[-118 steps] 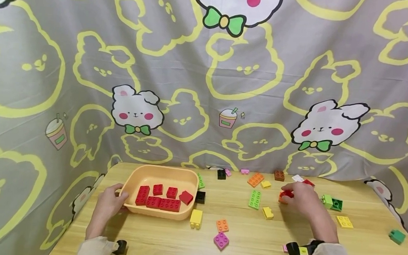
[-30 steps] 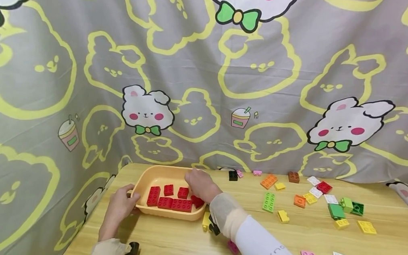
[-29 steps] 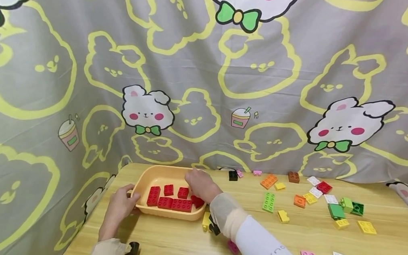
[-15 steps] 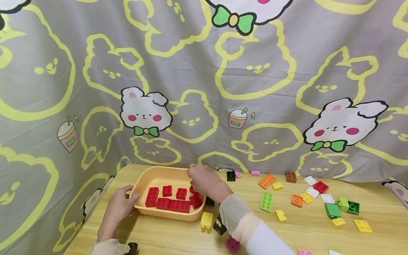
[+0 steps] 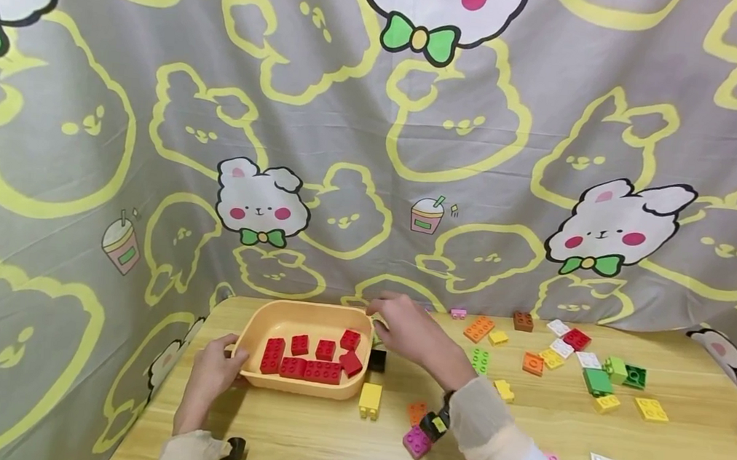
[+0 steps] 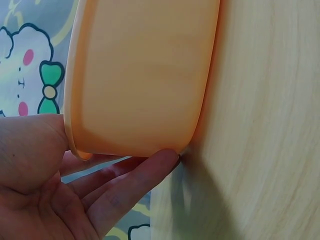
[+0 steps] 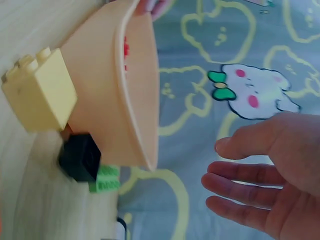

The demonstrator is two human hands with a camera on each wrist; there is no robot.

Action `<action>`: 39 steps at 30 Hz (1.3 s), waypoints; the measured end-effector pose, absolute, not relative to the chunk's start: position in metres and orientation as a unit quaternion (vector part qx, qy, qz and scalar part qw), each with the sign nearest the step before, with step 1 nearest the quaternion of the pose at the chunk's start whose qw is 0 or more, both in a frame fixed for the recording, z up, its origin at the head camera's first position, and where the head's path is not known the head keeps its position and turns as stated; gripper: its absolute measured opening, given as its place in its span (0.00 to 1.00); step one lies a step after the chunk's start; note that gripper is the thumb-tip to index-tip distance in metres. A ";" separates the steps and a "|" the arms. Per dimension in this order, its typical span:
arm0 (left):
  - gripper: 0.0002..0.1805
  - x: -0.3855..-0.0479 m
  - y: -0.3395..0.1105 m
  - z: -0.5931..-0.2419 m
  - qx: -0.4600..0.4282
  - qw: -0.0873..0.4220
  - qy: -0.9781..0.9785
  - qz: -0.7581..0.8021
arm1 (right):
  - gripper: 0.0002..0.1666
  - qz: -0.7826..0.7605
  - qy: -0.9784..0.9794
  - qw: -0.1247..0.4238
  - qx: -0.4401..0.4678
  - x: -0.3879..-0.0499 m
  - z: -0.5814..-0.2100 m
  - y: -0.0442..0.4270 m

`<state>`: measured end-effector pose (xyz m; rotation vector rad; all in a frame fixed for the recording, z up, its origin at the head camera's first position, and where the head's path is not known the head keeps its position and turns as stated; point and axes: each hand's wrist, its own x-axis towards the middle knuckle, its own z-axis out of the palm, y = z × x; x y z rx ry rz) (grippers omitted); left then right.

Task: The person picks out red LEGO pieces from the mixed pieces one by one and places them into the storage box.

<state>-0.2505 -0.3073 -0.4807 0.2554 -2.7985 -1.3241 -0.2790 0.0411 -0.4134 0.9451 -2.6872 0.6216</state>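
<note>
A light orange plastic tray [image 5: 298, 387] stands at the left of the table with several red toy bricks [image 5: 323, 372] inside. My left hand [image 5: 210, 373] grips its left end; in the left wrist view the thumb is at the rim and the fingers lie against the outer wall [image 6: 145, 80]. Just beyond the tray's right end, my right hand [image 5: 412, 329] hovers with nothing in it, its fingers apart and loosely bent in the right wrist view. Closest to that end inside the tray lie a red brick [image 5: 350, 339] and a tilted red brick [image 5: 351, 364].
Beside the tray's right end are a yellow brick [image 5: 370, 400] and a black brick [image 5: 377, 361]. A purple brick [image 5: 416, 442] lies nearer the front. Several mixed bricks spread rightward, among them a red one [image 5: 577, 339]. A patterned curtain [image 5: 350, 133] hangs behind the table.
My right hand earlier pinched a red brick on the table's right side, then reached into the tray. It has let the brick go there and drawn back rightward. The left hand keeps its hold.
</note>
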 end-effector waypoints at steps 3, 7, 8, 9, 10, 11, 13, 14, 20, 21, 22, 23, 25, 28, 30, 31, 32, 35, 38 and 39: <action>0.20 -0.251 -0.307 -0.480 0.080 0.018 -0.902 -0.425 | 0.10 0.227 -0.920 0.113 0.300 -0.270 -0.410 0.057; 0.20 -0.253 -0.307 -0.479 0.082 0.018 -0.902 -0.423 | 0.12 0.235 -0.918 0.127 0.292 -0.261 -0.407 0.082; 0.21 -0.253 -0.307 -0.479 0.083 0.018 -0.903 -0.422 | 0.12 0.235 -0.916 0.138 0.293 -0.260 -0.408 0.089; 0.21 -0.253 -0.307 -0.479 0.084 0.017 -0.903 -0.422 | 0.12 0.235 -0.914 0.150 0.295 -0.260 -0.408 0.096; 0.21 -0.252 -0.307 -0.480 0.085 0.017 -0.903 -0.421 | 0.12 0.233 -0.912 0.162 0.297 -0.260 -0.408 0.103; 0.21 -0.252 -0.307 -0.480 0.087 0.017 -0.903 -0.421 | 0.13 0.232 -0.911 0.173 0.295 -0.260 -0.408 0.111; 0.21 -0.250 -0.308 -0.482 0.089 0.015 -0.901 -0.424 | 0.14 0.230 -0.910 0.191 0.287 -0.261 -0.409 0.127; 0.21 -0.250 -0.308 -0.483 0.088 0.014 -0.900 -0.426 | 0.14 0.230 -0.911 0.197 0.279 -0.261 -0.410 0.135; 0.21 -0.249 -0.309 -0.483 0.085 0.018 -0.900 -0.428 | 0.21 0.239 -0.918 0.202 0.242 -0.271 -0.419 0.185; 0.20 -0.249 -0.309 -0.483 0.084 0.018 -0.900 -0.427 | 0.22 0.237 -0.918 0.206 0.241 -0.274 -0.421 0.195; 0.20 -0.248 -0.309 -0.483 0.083 0.018 -0.901 -0.426 | 0.22 0.234 -0.920 0.207 0.236 -0.277 -0.422 0.204; 0.20 -0.248 -0.308 -0.483 0.081 0.017 -0.901 -0.425 | 0.23 0.230 -0.923 0.206 0.229 -0.279 -0.423 0.214; 0.21 -0.249 -0.308 -0.483 0.077 0.015 -0.901 -0.426 | 0.23 0.218 -0.931 0.196 0.215 -0.283 -0.424 0.233; 0.21 -0.250 -0.308 -0.483 0.072 0.015 -0.902 -0.425 | 0.23 0.205 -0.948 0.156 0.189 -0.288 -0.424 0.260; 0.21 -0.250 -0.309 -0.483 0.071 0.016 -0.903 -0.422 | 0.23 0.198 -0.955 0.127 0.183 -0.293 -0.425 0.274; 0.21 -0.249 -0.310 -0.483 0.070 0.017 -0.904 -0.421 | 0.23 0.195 -0.957 0.116 0.181 -0.296 -0.426 0.281; 0.21 -0.249 -0.311 -0.483 0.072 0.018 -0.905 -0.420 | 0.23 0.192 -0.959 0.106 0.180 -0.298 -0.427 0.286; 0.21 -0.249 -0.311 -0.483 0.071 0.019 -0.907 -0.414 | 0.21 0.185 -0.962 0.092 0.181 -0.304 -0.432 0.301; 0.21 -0.249 -0.312 -0.483 0.072 0.020 -0.910 -0.409 | 0.19 0.176 -0.967 0.073 0.170 -0.307 -0.440 0.314; 0.21 -0.250 -0.311 -0.483 0.071 0.020 -0.910 -0.408 | 0.19 0.174 -0.970 0.060 0.161 -0.308 -0.442 0.318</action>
